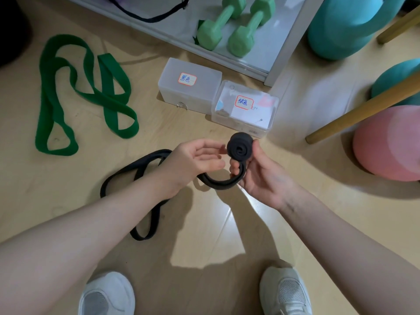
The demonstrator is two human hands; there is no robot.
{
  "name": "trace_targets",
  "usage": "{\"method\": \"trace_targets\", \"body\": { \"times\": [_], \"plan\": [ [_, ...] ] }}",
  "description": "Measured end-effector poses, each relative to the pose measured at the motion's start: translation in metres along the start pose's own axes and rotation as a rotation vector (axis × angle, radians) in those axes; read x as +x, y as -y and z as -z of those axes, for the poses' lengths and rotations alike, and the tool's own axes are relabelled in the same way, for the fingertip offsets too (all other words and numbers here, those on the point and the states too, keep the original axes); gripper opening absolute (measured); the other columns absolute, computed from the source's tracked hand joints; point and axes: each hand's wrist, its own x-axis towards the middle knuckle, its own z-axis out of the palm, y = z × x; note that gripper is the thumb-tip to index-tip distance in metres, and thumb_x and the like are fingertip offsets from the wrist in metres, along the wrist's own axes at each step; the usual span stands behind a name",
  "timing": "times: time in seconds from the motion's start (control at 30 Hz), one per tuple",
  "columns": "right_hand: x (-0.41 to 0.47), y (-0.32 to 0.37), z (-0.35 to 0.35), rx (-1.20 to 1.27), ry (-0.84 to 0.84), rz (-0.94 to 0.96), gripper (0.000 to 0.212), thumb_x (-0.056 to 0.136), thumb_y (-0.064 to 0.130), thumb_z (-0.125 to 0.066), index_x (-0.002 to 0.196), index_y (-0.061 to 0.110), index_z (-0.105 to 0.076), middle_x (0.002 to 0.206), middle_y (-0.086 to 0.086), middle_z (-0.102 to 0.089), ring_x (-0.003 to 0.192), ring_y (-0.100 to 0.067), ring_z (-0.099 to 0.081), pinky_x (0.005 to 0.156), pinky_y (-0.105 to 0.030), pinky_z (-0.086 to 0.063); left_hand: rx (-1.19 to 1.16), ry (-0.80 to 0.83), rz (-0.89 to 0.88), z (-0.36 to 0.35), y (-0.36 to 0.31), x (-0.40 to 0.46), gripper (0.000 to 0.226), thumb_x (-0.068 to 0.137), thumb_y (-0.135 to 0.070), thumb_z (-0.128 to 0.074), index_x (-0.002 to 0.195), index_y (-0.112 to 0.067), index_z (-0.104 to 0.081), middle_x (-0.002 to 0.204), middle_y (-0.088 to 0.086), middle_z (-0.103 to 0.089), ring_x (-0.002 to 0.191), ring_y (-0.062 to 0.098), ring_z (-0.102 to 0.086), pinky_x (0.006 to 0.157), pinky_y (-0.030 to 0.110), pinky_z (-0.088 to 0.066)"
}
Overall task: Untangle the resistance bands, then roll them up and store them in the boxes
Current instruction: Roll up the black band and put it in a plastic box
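Head view: over pale wood floor (204, 223), right hand (261, 176) grips black band (239, 149)'s coil, left hand (193, 162) open.

Two clear plastic boxes on the floor carry handwritten stickers with red borders. The left box (189, 86), at about eleven o'clock from the hands, bears a label (187, 79) reading "黑色" in blue ink. The right box (244, 109), at twelve o'clock, bears a label (243, 102) reading "绿色". Beside that sticker, printed letters "UFF" show on a white card; smaller print there is unreadable.
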Motion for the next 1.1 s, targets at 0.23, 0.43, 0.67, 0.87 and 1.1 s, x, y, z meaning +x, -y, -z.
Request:
{"method": "trace_targets", "body": {
  "times": [0.23, 0.43, 0.67, 0.87, 1.1],
  "plan": [
    [0.005, -0.003, -0.006, 0.143, 0.025, 0.029, 0.044, 0.077, 0.046, -0.041, 0.085, 0.018, -0.075, 0.069, 0.002, -0.067, 0.059, -0.008, -0.061, 0.059, -0.019, -0.052, -0.256, 0.022, 0.002, -0.016, 0.002, -0.003, 0.027, 0.08, -0.008, -0.067, 0.103, -0.021, -0.063, 0.083, -0.005, -0.07, 0.081, 0.01, -0.064, 0.085, 0.019, -0.048],
    [0.003, -0.011, -0.002, 0.08, 0.059, -0.003, 0.04, 0.081, 0.044, -0.04, 0.093, 0.018, -0.069, 0.071, 0.001, -0.066, 0.063, -0.009, -0.06, 0.063, -0.019, -0.051, -0.226, -0.005, 0.008, -0.017, 0.0, -0.002, 0.024, 0.076, -0.016, -0.064, 0.1, -0.02, -0.061, 0.076, 0.001, -0.064, 0.068, 0.014, -0.058, 0.089, 0.033, -0.046],
    [0.002, -0.016, -0.006, -0.036, 0.117, -0.091, 0.049, 0.078, 0.048, -0.038, 0.107, 0.015, -0.059, 0.069, 0.0, -0.066, 0.062, -0.009, -0.061, 0.063, -0.019, -0.052, -0.086, -0.033, -0.039, -0.01, -0.003, -0.007, 0.017, 0.082, 0.003, -0.062, 0.086, -0.011, -0.052, 0.074, 0.016, -0.064, 0.052, 0.021, -0.056, 0.063, 0.03, -0.05],
    [0.006, -0.01, -0.002, -0.51, 0.184, -0.242, 0.071, 0.086, 0.067, -0.023, 0.116, 0.013, -0.059, 0.096, -0.019, -0.061, 0.081, -0.02, -0.064, 0.089, -0.032, -0.049, -0.071, -0.071, 0.056, 0.0, 0.001, -0.01, 0.018, 0.081, 0.001, -0.065, 0.087, -0.013, -0.056, 0.08, 0.004, -0.074, 0.073, 0.017, -0.068, 0.073, 0.025, -0.054],
    [0.002, 0.011, 0.001, -0.68, 0.163, -0.333, 0.059, 0.086, 0.058, -0.034, 0.087, 0.006, -0.061, 0.065, -0.004, -0.056, 0.06, -0.018, -0.05, 0.07, -0.026, -0.042, 0.27, -0.069, 0.086, 0.021, 0.001, -0.012, 0.04, 0.078, -0.006, -0.07, 0.116, -0.017, -0.062, 0.092, -0.011, -0.07, 0.082, 0.0, -0.067, 0.082, 0.015, -0.05]
  ]
}}
